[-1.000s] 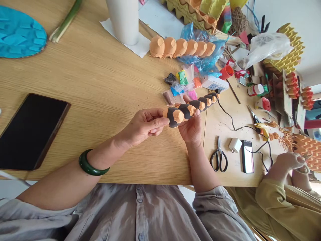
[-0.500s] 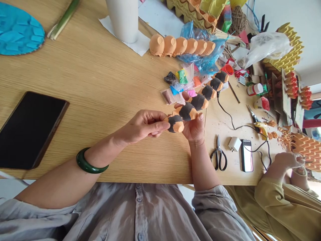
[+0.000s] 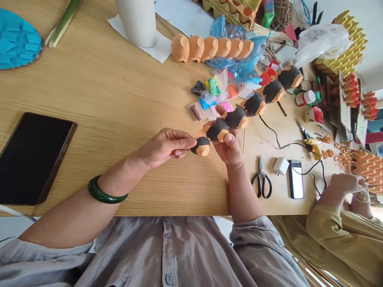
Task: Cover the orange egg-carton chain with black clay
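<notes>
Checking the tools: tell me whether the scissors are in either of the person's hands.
No: the scissors lie on the table, while the left hand and right hand hold the striped cup chain.

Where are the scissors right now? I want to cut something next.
In the head view, the scissors lie flat on the wooden table, right of the right hand and just left of the white charger.

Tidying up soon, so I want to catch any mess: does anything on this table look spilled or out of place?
Yes: orange paper scraps lie strewn along the table's right edge near the glue gun, apparently cutting waste. A black cable snakes loosely across the surface. The painted egg-carton strip looks intact.
</notes>
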`<state>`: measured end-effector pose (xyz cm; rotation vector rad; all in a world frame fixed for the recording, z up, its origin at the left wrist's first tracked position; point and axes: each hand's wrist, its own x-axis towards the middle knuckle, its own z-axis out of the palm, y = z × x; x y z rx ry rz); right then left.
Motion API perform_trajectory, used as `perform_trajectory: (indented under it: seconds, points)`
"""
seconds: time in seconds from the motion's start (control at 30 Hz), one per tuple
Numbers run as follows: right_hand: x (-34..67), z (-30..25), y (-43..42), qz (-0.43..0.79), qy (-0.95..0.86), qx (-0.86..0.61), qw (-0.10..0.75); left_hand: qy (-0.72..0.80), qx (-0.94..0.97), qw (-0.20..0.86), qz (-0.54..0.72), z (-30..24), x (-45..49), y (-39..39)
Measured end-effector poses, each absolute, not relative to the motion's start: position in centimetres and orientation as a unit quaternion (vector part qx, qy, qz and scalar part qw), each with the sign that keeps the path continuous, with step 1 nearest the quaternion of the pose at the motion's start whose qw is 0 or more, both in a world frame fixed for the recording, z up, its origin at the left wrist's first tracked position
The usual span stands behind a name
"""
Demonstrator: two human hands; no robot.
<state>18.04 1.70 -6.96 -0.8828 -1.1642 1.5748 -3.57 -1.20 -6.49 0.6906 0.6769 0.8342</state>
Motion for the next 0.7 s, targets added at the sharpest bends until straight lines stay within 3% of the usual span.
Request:
perform_trajectory:
  seconds: [0.23, 0.7]
  points:
    - [18.1, -6.94, 1.71, 0.651, -0.483, -0.327, 0.486, 0.315, 0.315, 0.825, 0.347, -5.97, -3.68, -1.12]
    - [17.72, -6.24, 1.42, 0.636, -0.525, -0.378, 0.421, 0.386, 0.428, 0.729, 0.368, -6.25, -3.57, -1.17]
